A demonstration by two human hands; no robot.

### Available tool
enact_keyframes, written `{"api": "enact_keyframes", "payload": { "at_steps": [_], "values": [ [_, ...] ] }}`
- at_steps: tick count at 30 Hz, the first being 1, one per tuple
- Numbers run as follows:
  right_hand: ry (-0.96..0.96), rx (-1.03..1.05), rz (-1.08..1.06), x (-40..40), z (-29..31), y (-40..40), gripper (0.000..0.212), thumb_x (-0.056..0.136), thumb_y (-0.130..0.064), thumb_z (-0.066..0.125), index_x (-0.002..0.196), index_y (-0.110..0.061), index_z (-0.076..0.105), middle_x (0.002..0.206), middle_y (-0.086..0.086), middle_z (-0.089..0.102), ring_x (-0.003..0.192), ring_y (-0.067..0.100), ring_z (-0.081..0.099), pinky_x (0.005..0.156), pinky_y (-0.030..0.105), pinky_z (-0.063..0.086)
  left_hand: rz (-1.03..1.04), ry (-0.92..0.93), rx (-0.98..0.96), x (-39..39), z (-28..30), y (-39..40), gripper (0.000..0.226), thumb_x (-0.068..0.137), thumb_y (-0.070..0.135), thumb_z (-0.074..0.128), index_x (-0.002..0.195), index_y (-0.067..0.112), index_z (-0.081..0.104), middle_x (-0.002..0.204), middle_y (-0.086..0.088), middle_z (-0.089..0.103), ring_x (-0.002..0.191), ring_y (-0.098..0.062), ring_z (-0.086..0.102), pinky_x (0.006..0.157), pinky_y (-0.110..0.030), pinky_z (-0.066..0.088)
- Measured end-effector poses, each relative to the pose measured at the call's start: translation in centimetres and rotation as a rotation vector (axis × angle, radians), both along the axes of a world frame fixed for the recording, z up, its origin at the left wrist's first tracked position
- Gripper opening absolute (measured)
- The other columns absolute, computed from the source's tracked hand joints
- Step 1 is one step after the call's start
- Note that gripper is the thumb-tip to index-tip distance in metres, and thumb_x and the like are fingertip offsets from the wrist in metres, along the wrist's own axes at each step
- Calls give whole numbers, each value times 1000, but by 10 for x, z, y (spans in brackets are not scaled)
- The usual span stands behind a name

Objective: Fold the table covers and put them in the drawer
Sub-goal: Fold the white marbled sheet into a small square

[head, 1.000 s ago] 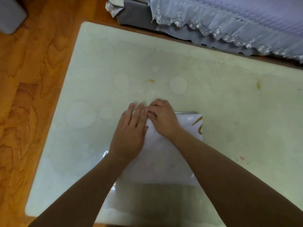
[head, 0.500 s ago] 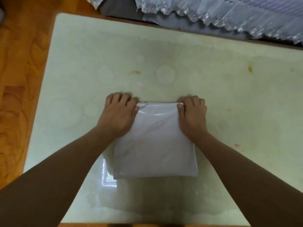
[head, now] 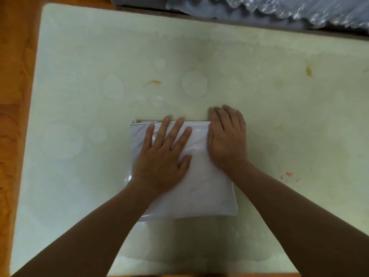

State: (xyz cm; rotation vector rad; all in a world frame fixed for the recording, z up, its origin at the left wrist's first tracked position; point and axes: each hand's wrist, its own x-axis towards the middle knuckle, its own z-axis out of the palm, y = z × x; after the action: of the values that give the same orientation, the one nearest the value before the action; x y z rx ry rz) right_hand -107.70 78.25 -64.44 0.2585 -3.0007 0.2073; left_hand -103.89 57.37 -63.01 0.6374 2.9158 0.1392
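A white glossy table cover [head: 207,194] lies folded into a thick square on the pale green table [head: 79,96], near its front middle. My left hand [head: 163,156] lies flat on the cover's left half with fingers spread and straight, pressing it down. My right hand [head: 226,138] rests flat on the cover's far right corner, its fingers reaching past the edge onto the table. No drawer is in view.
The table carries faint ring marks and small orange, yellow and red stains. Wooden floor [head: 14,96] runs along the left. A grey piece of furniture with a lilac frilled cloth [head: 279,9] stands behind the far edge.
My left hand left the far left corner and now lies flat on the cover's top. My right hand has flattened at the far right corner. The cover lies in the same place.
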Motion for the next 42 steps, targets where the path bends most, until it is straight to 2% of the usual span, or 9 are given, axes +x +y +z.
{"api": "enact_keyframes", "payload": {
  "at_steps": [4, 6, 9, 18, 23, 29, 35, 39, 42],
  "values": [
    [-115, 28, 108, 34, 33, -26, 57, 102, -24, 41, 155, -4, 32, 164, 15, 23, 153, 37, 13, 122, 56, 14, -12, -44, -20, -1, -4, 2, 73, 100, 55, 38, 162, 22, 21, 170, -6, 12, 157, -32, 5, 122, -60, 10],
    [-192, -8, 168, 68, 40, -32, 60, 103, -35, 42, 155, -6, 33, 166, 13, 19, 155, 31, 8, 123, 54, 16, -30, -46, -34, -2, -6, 2, 75, 100, 56, 38, 163, 21, 17, 170, -7, 8, 157, -33, 2, 122, -61, 10],
    [-299, 4, 31, 90, 20, -11, 70, 101, -48, 42, 159, -11, 25, 168, 6, 12, 156, 26, 4, 122, 53, 19, -16, -28, -20, 0, -6, -1, 74, 99, 54, 40, 162, 19, 22, 170, -8, 10, 157, -33, 6, 122, -61, 10],
    [-299, -9, 23, 88, 7, -5, 72, 97, -49, 44, 158, -14, 29, 168, 3, 14, 156, 26, 7, 121, 53, 18, -385, -26, 113, 34, 6, -59, 63, 99, 51, 44, 157, 29, 35, 167, -14, 19, 155, -41, 11, 120, -64, 20],
    [-347, 6, 62, 88, 11, -5, 71, 100, -50, 39, 160, -16, 22, 169, 3, 7, 156, 26, 0, 123, 52, 12, -384, -111, 49, 39, 2, -66, 65, 101, 54, 42, 160, 31, 26, 169, -10, 13, 156, -37, 7, 121, -59, 20],
    [-313, 124, 471, 70, 16, 65, 60, 104, -44, 29, 157, -16, 32, 167, 7, 18, 155, 29, 11, 121, 57, 17, -381, -79, 56, 39, 4, -67, 65, 101, 53, 43, 160, 30, 28, 169, -11, 14, 156, -36, 9, 122, -59, 19],
    [-314, 131, 504, 65, 8, 67, 63, 102, -44, 35, 157, -14, 31, 166, 9, 19, 154, 31, 15, 119, 59, 21, -397, -113, -8, 39, 11, -64, 64, 103, 53, 38, 160, 29, 26, 169, -14, 12, 156, -39, 7, 121, -61, 19],
    [-332, 165, 501, 66, 14, 66, 63, 104, -45, 35, 159, -15, 26, 168, 8, 13, 155, 30, 8, 119, 58, 19, -367, -92, -47, 61, 39, -42, 74, 91, 56, 52, 145, 6, 52, 160, -24, 32, 147, -48, 29, 112, -68, 28],
    [-351, 159, 503, 65, 16, 65, 64, 104, -45, 37, 159, -15, 26, 168, 8, 13, 155, 29, 8, 120, 58, 19, -344, -196, -158, 89, 39, -24, 99, 80, 75, 58, 148, 4, 46, 153, -29, 41, 136, -55, 40, 99, -71, 42]
  ]
}}
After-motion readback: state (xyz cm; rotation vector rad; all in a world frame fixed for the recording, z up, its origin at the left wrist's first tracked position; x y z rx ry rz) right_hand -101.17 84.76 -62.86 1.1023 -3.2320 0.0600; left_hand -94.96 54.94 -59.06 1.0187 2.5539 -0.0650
